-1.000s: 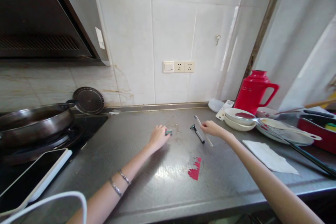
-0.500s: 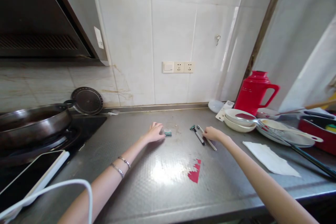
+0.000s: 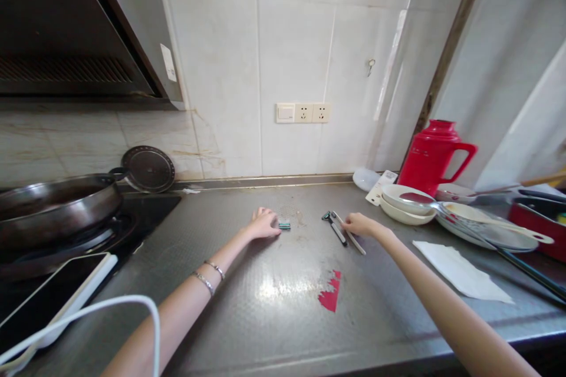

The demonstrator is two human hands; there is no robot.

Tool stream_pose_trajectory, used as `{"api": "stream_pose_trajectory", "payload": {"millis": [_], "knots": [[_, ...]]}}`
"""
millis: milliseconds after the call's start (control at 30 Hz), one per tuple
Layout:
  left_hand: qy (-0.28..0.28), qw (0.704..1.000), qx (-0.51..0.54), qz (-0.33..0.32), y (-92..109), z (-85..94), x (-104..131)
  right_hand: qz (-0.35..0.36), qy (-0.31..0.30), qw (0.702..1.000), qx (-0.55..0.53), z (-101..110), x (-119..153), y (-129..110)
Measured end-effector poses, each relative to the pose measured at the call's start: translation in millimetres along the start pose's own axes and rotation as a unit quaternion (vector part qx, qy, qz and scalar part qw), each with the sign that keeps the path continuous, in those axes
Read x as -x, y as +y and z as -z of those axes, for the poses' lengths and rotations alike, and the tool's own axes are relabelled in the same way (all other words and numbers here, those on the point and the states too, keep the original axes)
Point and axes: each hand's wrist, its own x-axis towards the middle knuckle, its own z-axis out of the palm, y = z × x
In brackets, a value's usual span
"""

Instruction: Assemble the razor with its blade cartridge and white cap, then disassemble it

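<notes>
My left hand (image 3: pixel 264 224), with curled fingers, rests on the metal counter (image 3: pixel 212 318). Its thumb and fingertips close at the left end of a small teal and silver razor cartridge (image 3: pixel 285 226); part of that piece is hidden by the fingers. My right hand (image 3: pixel 359 224) pinches a slim, pale stick-like tool (image 3: pixel 357 244) that lies slanted on the counter; its exact kind cannot be made out. Just left of this tool lies a razor (image 3: pixel 338 232) with a dark green head and a black and silver handle. A torn red scrap (image 3: pixel 329 294) lies nearer to me.
On the left, a pan (image 3: pixel 66 203) sits on the stove, near a phone (image 3: pixel 48 294) with a white cable (image 3: pixel 132 300). At right stand a red thermos (image 3: pixel 428 159), stacked bowls (image 3: pixel 404 212), a plate with utensils, and a white tissue (image 3: pixel 460 271).
The view has shifted slightly, so everything sits a little differently in the picture. Both hands keep nearly the same places on the counter.
</notes>
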Motion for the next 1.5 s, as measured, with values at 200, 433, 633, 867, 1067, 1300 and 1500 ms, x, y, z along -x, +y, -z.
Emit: {"api": "stream_pose_trajectory", "payload": {"millis": [200, 433, 633, 867, 1067, 1300, 1500], "knots": [[-0.022, 1.000, 0.006, 0.003, -2.3, -2.8, -1.1, 0.007, 0.021, 1.000, -0.013, 12.0, 3.6, 6.8], [0.031, 0.998, 0.057, 0.005, -4.8, -6.0, -1.2, 0.036, 0.070, 0.997, -0.005, 26.9, 10.3, -3.6], [0.093, 0.988, 0.118, -0.039, 11.9, -0.4, 4.0, 0.121, 0.085, 0.989, -0.021, 30.9, 25.1, -43.6], [0.106, 0.975, 0.142, -0.131, 52.4, 6.2, 16.9, 0.289, 0.041, 0.955, -0.051, 28.4, 47.1, -95.3], [0.114, 0.968, 0.151, -0.163, 68.5, 5.4, 26.3, 0.306, 0.098, 0.947, 0.018, 26.2, 58.7, -115.8], [0.115, 0.967, 0.185, -0.130, 66.7, -1.1, 29.0, 0.288, 0.085, 0.953, 0.032, 28.5, 55.7, -105.4], [0.142, 0.956, 0.253, -0.051, 44.2, -3.6, 29.1, 0.235, 0.054, 0.970, -0.003, 38.1, 36.1, -44.1]]}}
